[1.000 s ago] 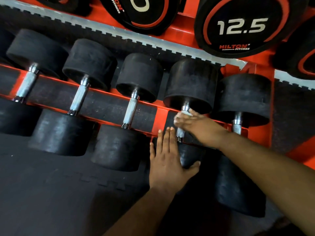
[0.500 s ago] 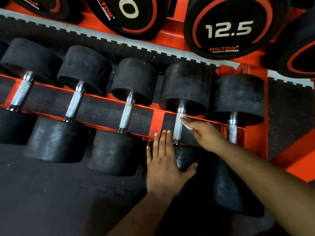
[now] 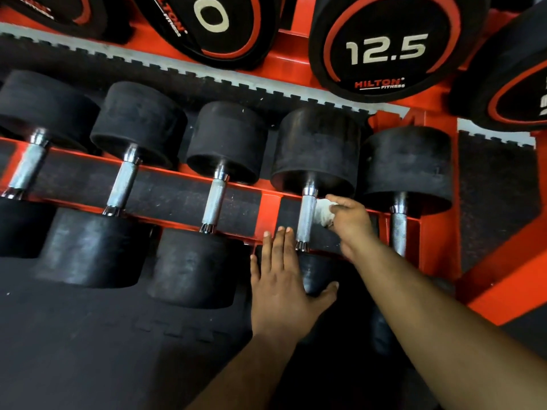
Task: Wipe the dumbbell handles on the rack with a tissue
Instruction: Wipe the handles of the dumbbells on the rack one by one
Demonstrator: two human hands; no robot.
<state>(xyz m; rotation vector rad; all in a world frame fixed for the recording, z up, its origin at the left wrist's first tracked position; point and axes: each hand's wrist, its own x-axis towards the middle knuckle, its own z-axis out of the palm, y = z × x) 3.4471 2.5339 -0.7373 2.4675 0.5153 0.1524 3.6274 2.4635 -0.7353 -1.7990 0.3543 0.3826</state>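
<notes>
— Five black dumbbells lie side by side on an orange rack (image 3: 268, 208), chrome handles crossing its padded rail. Which one is getting cleaned?

— Fourth from the left. The right hand (image 3: 350, 220) grips a crumpled white tissue (image 3: 322, 213), held against the right side of that dumbbell handle (image 3: 306, 218), near its upper end.

— And the other hand?

— The left hand (image 3: 284, 287) lies flat, fingers straight and together, on the near head of the same dumbbell (image 3: 315, 273), fingertips reaching the rail just left of the handle, thumb spread to the right.

— Anything above?

— Larger dumbbells on the tier above, one dumbbell end (image 3: 384, 45) marked "12.5" and "HILTON FITNESS". Black floor mat (image 3: 88, 350) lies below the rack.
</notes>
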